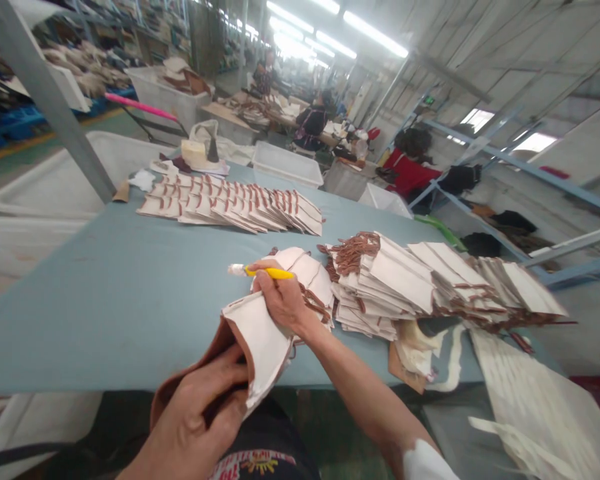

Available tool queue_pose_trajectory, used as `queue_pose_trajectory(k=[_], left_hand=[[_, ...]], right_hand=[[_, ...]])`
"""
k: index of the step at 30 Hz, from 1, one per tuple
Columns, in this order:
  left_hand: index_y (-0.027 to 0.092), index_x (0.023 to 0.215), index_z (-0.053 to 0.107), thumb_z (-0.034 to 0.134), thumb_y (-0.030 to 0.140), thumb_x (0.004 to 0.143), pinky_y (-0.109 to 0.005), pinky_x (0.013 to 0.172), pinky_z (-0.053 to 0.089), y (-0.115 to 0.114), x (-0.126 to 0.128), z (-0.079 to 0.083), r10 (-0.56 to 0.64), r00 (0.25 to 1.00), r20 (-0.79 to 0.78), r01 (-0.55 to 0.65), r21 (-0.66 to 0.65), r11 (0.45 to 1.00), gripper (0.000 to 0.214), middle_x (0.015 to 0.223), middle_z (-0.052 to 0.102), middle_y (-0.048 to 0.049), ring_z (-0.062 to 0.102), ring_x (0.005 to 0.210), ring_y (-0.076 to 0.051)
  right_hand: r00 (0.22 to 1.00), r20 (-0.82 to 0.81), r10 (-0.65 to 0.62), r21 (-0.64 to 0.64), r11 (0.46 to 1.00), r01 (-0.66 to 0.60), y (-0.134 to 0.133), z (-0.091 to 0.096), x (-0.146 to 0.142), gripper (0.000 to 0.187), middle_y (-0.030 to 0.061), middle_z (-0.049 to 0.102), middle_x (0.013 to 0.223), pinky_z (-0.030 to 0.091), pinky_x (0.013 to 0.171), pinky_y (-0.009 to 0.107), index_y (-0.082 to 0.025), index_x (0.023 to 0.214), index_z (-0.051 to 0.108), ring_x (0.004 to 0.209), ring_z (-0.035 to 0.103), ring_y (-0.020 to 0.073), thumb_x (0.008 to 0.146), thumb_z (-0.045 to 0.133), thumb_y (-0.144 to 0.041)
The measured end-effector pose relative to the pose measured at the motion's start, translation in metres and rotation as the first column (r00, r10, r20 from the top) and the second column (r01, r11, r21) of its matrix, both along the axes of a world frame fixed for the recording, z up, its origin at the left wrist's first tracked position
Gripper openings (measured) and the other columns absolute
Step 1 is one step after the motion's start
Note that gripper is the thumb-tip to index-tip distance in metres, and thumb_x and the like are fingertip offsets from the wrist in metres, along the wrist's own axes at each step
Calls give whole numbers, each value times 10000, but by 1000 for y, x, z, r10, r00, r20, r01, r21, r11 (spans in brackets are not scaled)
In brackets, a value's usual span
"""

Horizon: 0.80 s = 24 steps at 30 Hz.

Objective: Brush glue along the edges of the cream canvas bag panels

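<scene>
Head view looks down on a grey-blue table (130, 300) with both hands at its near edge. The left hand (200, 413) is closed on a piece (260, 340), brown outside and white inside. The fingers tuck under its fold, so the white face turns up and leans out over the table edge. That hold seems meant to stiffen the soft piece and present its pale side to the other hand.

The right hand (280, 297) is wrapped around a yellow tool (267, 272), held much like a pen, with its whitish tip pointing left. The heel of the hand sits at the top edge of the piece; I cannot tell whether the tip touches anything.

Just right of the hands lies a stack (380, 280) of like pieces, fanned so each overlaps the next, with brown trim showing at one end; fanned like this, each can probably be lifted off singly. Farther back a row (230, 203) of pieces is spread flat in neat overlapping lines, well apart from the stack. Loose scraps (420, 347) lie under the edge of the stack.

Beyond the row stands a white tray (287, 163), and other workers (313, 123) sit at distant benches.
</scene>
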State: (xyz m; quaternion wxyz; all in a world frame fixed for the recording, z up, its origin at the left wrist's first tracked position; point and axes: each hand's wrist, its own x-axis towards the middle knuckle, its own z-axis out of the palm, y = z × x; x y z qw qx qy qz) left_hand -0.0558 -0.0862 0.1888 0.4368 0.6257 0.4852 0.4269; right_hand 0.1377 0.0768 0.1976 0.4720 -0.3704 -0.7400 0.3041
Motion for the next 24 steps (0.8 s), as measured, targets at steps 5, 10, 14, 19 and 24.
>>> queue_pose_trajectory(k=[5,10,14,19,24], left_hand=[[213,924,806,729,664,890,-421,896,665,16,-15,14,12,964,266,86,-354,931,459,756,747,-55,741,870,-330],[273,587,504,722,580,911,-304,646,559,30,-8,34,184,983,12,-176,-243,954,497,566,449,52,460,559,-177],[267,635,570,659,577,946,-308,620,514,36,-7,41,195,981,-12,-194,-210,958,448,580,466,55,419,531,-165],[255,750,671,705,619,877,-310,603,520,43,-9,55,186,981,47,-167,-274,947,387,555,498,39,553,614,-223],[213,1056,778,778,599,832,-331,702,574,42,-8,55,145,983,113,-96,-357,929,447,663,658,16,616,670,-239]], right_hand=[[1000,-19,-4,108,994,6,-13,4,7,313,13,759,826,584,697,287,-228,1234,725,682,725,162,1149,511,-441],[999,-33,-2,204,979,8,-20,15,7,301,30,788,828,603,731,310,-234,1208,738,720,753,177,1156,514,-428],[950,-310,-38,203,974,105,-48,35,11,293,0,741,770,557,625,272,-246,1212,745,622,667,146,1177,505,-411],[926,-345,157,131,984,-118,-81,54,11,208,-39,684,663,501,504,235,-247,1128,752,476,566,113,1152,599,-386],[940,-280,196,236,963,-130,-74,52,2,168,-10,749,749,552,566,244,-242,1120,754,535,630,119,1135,636,-361]])
